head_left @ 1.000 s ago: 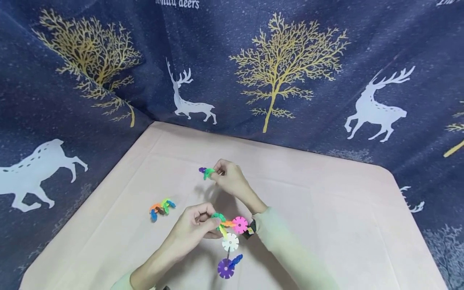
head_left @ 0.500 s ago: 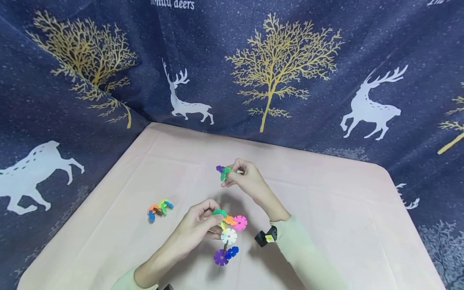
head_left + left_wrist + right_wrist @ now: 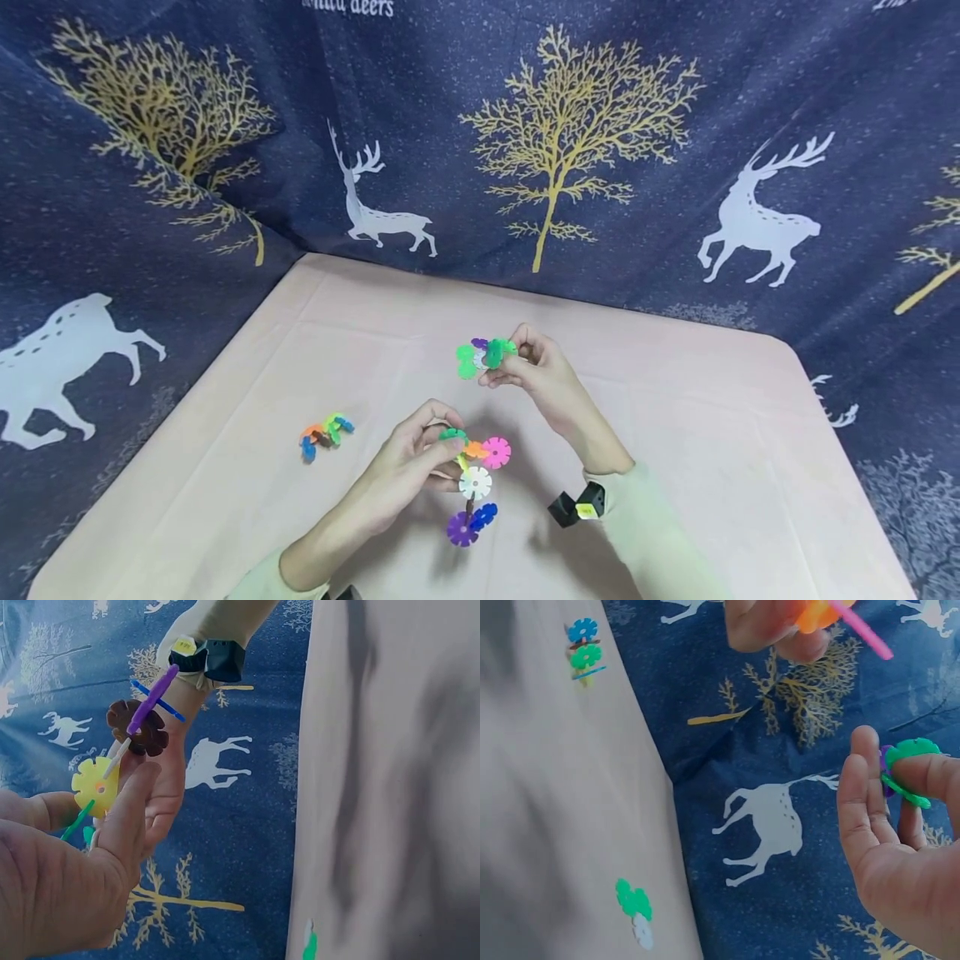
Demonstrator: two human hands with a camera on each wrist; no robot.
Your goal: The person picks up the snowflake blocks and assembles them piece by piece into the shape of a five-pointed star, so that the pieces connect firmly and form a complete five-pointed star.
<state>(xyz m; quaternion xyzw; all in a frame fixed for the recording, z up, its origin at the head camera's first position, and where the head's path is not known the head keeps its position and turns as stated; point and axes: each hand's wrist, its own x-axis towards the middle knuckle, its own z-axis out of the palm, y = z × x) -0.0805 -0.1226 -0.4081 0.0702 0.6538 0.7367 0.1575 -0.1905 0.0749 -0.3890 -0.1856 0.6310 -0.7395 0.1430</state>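
While left hand [image 3: 401, 467] pinches discs [image 3: 482, 489], right hand [image 3: 552, 392] likewise.

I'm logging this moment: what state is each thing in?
Disc assembly: joined, pinched in the left hand.
Green-purple piece: joined, pinched in the right hand.
Tablecloth: spread, creased.
Green-white piece: joined, lying on the tablecloth.
Orange-blue piece: joined, lying on the tablecloth.
Backdrop: hanging, wrinkled.
Wrist device: strapped on.

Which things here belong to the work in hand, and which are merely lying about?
In use:
- disc chain, in the left hand
- green-and-purple discs, in the right hand

Untouched, probably lying about:
- multicoloured disc cluster
- green-and-white discs
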